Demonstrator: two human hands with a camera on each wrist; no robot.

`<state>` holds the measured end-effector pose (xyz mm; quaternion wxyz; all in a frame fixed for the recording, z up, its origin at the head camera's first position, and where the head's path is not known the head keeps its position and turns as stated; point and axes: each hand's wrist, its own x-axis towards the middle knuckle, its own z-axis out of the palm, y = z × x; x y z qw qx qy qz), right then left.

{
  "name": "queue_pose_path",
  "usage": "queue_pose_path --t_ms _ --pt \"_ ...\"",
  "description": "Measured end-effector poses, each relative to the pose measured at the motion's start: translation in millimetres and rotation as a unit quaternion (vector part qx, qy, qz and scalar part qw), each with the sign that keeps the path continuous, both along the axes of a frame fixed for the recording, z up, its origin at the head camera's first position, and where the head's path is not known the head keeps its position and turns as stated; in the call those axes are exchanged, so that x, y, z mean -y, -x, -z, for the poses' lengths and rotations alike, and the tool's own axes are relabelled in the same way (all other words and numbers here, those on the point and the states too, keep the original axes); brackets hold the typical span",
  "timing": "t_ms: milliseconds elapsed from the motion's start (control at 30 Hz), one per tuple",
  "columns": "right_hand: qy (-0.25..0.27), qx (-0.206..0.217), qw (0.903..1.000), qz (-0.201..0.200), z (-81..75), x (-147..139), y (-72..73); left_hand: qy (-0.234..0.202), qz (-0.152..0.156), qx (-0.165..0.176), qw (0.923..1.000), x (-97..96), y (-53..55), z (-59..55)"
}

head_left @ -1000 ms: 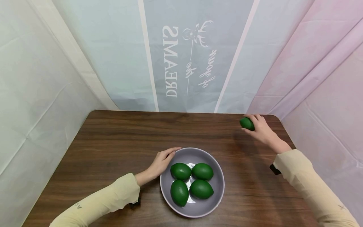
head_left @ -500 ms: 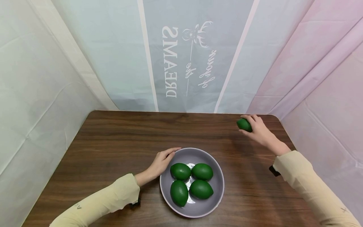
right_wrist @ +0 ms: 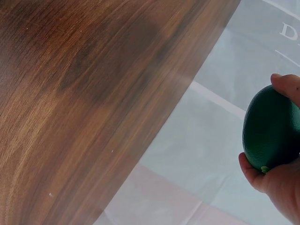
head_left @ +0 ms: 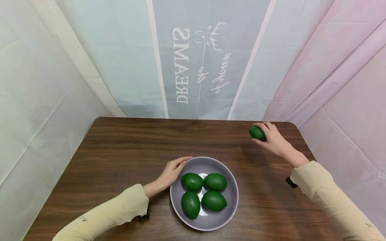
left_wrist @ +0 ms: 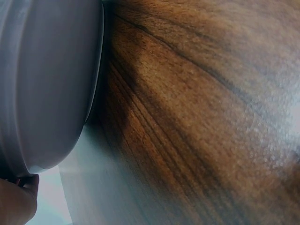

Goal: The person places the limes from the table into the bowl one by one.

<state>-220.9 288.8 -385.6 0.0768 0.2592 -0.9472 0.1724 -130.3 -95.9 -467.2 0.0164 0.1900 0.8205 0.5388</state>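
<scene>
In the head view my right hand (head_left: 272, 140) holds a dark green lime (head_left: 257, 133) above the far right part of the table. The right wrist view shows this lime (right_wrist: 267, 129) between thumb and fingers, a small pale stem mark at its lower end. My left hand (head_left: 169, 174) holds the upper left rim of a round grey bowl (head_left: 206, 164), its fingers lying along the edge. Several more limes (head_left: 214, 201) lie inside on the bottom. In the left wrist view the bowl's outer wall (left_wrist: 56, 84) fills the left side, with a fingertip at the rim.
The dark wood-grain table (head_left: 135, 144) ends at a pale blue cloth backdrop (head_left: 132, 67) with mirrored white lettering. Whitish cloth walls (head_left: 45, 100) stand at both sides. Close to the right hand are the table's back edge and rounded far right corner.
My right hand has moved slightly left and a little nearer with the lime in its grip. The left hand, the bowl and the limes inside it have stayed in place.
</scene>
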Motion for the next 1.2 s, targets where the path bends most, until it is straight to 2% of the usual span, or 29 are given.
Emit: queue_pose_path --t_ms 300,1200 --pt "-0.006 0.006 1.0000 0.001 -3.3 7.8 -6.5 0.003 -0.001 -0.001 1.0000 0.5 0.0 0.2" --pt "0.006 -0.030 0.9987 -0.041 -6.8 33.1 -24.8 -0.007 0.010 -0.005 0.9999 2.5 -0.6 3.6"
